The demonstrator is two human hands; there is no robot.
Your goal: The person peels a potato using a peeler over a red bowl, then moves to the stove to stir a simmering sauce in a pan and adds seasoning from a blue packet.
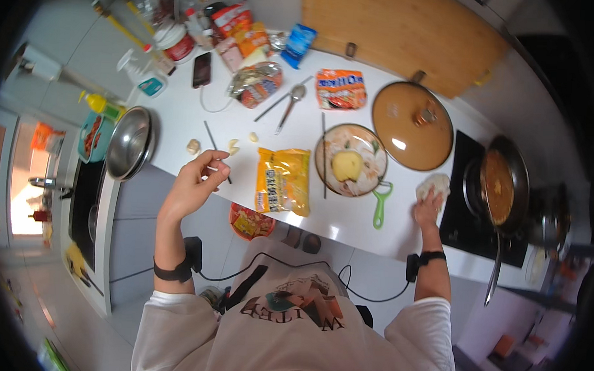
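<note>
My right hand [426, 210] presses on a crumpled white cloth [433, 186] at the counter's right part, beside the black cooktop. Raised near the front edge, my left hand [194, 177] has loosely bent fingers and nothing visible in them. A dark chopstick [210, 134] passes behind it and seems to lie on the counter. Garlic cloves [233, 146] and a garlic bulb [193, 146] rest just beyond that hand. Between my hands are a yellow food packet [283, 182], a patterned plate [327, 169] bearing a peeled potato [346, 166], and a green-handled peeler [379, 209].
A frying pan [497, 182] with reddish-brown food sits on the cooktop [462, 212], its handle jutting frontward. Behind the plate lies a glass lid [404, 125]. Metal bowls [129, 143] stand at the left corner. Also there: a spoon [297, 92], an orange packet [341, 89], a phone [201, 70].
</note>
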